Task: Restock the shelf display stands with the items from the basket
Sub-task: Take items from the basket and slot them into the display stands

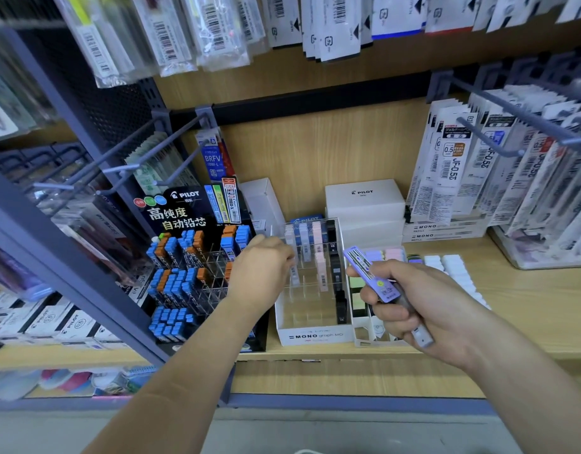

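My right hand [410,306] grips a small bundle of purple lead cases [372,276], held low in front of the shelf. My left hand [266,263] reaches into the back left of the clear MONO graph display stand [315,335], fingers curled at a pale case [294,273] in its left column; the fingertips are hidden. The stand holds grey, lilac, pink and black cases in slotted columns, with several front slots bare. No basket is in view.
A black Pilot lead stand [191,257] with blue and orange cases sits to the left. A white tray [374,335] of pastel items stands right of the MONO stand. White Pilot boxes [364,204] sit behind. Hanging refill packs [463,165] crowd the right, metal pegs [145,165] the left.
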A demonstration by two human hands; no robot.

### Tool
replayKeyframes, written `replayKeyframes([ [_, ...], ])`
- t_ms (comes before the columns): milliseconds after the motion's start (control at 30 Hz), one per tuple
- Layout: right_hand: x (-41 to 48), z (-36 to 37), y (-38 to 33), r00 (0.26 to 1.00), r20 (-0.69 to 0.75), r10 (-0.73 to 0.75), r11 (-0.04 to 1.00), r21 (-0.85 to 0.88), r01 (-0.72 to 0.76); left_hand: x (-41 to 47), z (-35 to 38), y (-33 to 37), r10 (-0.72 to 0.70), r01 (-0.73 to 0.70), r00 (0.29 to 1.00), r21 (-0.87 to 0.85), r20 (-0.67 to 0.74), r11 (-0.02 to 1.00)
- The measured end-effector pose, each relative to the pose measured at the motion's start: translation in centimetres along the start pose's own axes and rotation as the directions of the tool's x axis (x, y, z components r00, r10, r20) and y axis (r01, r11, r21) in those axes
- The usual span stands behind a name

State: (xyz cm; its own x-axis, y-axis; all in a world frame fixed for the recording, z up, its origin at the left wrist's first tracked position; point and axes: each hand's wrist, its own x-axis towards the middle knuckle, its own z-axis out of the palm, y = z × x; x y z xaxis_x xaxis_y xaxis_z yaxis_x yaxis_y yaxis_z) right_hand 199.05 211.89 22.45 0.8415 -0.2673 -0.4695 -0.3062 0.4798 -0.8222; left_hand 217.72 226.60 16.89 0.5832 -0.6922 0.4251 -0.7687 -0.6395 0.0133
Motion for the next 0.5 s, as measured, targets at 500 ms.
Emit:
replayKeyframes([
  [500,0.3,0.0,0.1,0.966,-0.125,-0.226,0.972,-0.09,0.216,-1.0,-7.2,6.8,-0.021,0.51,0.854,-0.831,0.519,0.223],
])
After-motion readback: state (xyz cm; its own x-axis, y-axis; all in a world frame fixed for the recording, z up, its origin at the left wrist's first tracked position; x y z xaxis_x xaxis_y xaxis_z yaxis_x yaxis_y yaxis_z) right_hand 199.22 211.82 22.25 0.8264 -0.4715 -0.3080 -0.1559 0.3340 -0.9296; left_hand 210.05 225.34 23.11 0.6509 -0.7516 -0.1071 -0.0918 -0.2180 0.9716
